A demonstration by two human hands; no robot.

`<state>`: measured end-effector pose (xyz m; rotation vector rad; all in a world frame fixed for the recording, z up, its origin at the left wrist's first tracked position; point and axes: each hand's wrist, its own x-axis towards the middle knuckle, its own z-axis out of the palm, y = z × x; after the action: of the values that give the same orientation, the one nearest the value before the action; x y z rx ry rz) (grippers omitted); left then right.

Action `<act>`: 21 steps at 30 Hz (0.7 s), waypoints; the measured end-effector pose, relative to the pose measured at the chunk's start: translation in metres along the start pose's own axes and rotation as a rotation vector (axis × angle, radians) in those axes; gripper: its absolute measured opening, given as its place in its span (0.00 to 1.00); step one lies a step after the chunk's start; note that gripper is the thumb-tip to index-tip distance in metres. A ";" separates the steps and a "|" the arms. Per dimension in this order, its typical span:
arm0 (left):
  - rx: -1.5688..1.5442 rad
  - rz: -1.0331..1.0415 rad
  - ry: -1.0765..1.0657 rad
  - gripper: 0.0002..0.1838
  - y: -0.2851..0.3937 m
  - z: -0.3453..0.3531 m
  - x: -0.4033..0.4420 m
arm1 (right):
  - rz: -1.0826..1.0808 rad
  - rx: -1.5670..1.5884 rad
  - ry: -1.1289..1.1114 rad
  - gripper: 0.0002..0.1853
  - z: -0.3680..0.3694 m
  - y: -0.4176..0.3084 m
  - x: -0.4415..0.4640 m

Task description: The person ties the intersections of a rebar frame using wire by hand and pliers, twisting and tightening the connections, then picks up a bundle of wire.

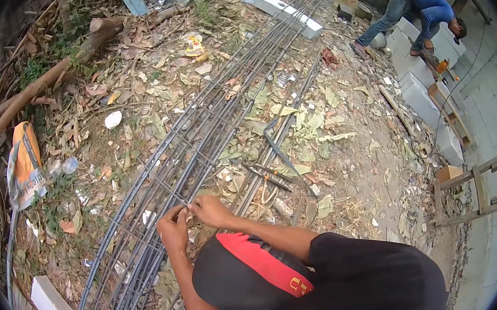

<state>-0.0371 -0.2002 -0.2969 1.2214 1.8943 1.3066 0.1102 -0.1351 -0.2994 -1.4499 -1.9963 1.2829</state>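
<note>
A long bundle of steel bars with cross ties [197, 124] runs diagonally from the lower left to the top. At its right edge, my left hand [173, 224] is closed, its thumb and fingertips pressed together. My right hand [211, 211] is closed too, its fingertips nearly touching those of the left. Whatever the fingertips pinch at the bars is too small to name. Right of my hands, pincers with orange-marked handles [269, 177] lie on the ground. A dark bent strap or bar [281, 151] lies beside them on thinner rods.
White blocks [291, 14] lie under the bundle's far end, and another [55, 305] under its near end. A co-worker in blue [423, 3] bends over pale blocks [421, 97] at the upper right. Branches [41, 86] and an orange-white sack [26, 160] lie left; a wooden frame [482, 191] stands right.
</note>
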 end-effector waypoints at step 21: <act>0.029 -0.293 -0.217 0.13 0.014 -0.008 0.018 | -0.064 -0.487 0.045 0.10 -0.020 0.010 0.005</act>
<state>-0.0466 -0.1859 -0.2795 1.0075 1.8558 0.9559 0.1285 -0.1205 -0.2986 -1.5802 -2.4117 0.7554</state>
